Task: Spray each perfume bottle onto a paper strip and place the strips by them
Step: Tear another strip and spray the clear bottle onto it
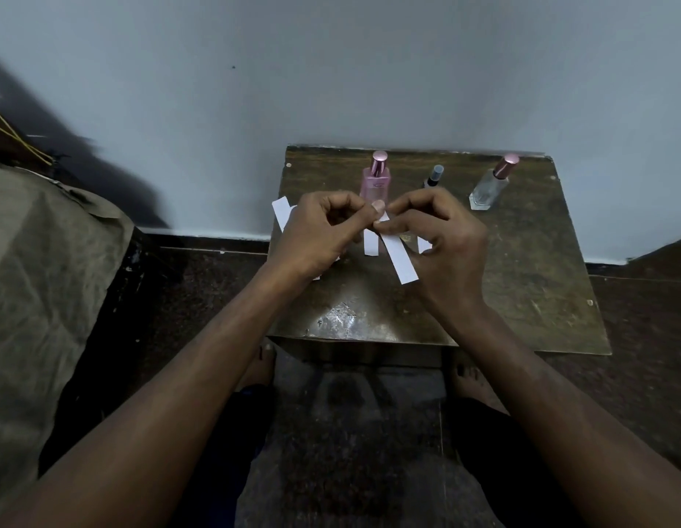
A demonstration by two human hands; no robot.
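Head view: both hands meet over the table, the left hand and right hand each pinching the top end of one strip. Its long axis hangs down and toward the right wrist. The pink bottle stands just behind the fingertips, dead ahead, a touch nearer the left hand. The clear bottle sits well off to the right, a small dark one between them. More strips lie under the hands.
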